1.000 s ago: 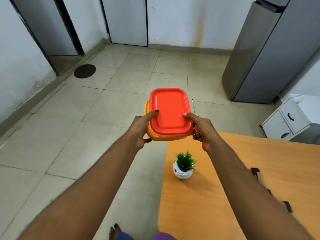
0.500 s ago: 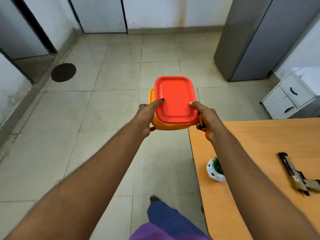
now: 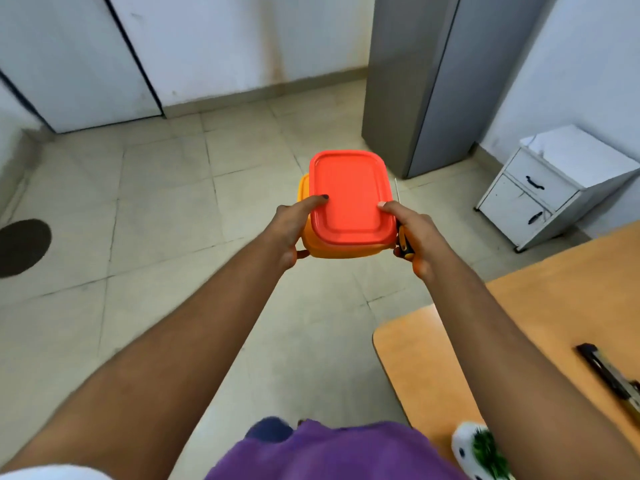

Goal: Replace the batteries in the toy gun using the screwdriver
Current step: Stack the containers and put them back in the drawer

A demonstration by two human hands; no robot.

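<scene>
I carry an orange plastic box with a red lid (image 3: 350, 195) out in front of me, above the tiled floor. My left hand (image 3: 294, 230) grips its left side, thumb on the lid. My right hand (image 3: 414, 233) grips the right side with the thumb on the lid, and also holds a screwdriver (image 3: 401, 233) against the box; its thin metal shaft sticks up past the lid. The toy gun (image 3: 611, 377), black and tan, lies on the wooden table (image 3: 540, 317) at the right, partly cut off by the frame edge.
A small potted plant (image 3: 483, 453) in a white pot stands at the table's near edge, bottom right. A grey fridge (image 3: 426, 81) and a white drawer cabinet (image 3: 550, 185) stand ahead on the right. A dark round floor drain (image 3: 22, 245) is far left.
The view has swung left and away from the table; the table, gun and plant have slid toward the lower right. Both hands keep the same hold on the box and screwdriver.
</scene>
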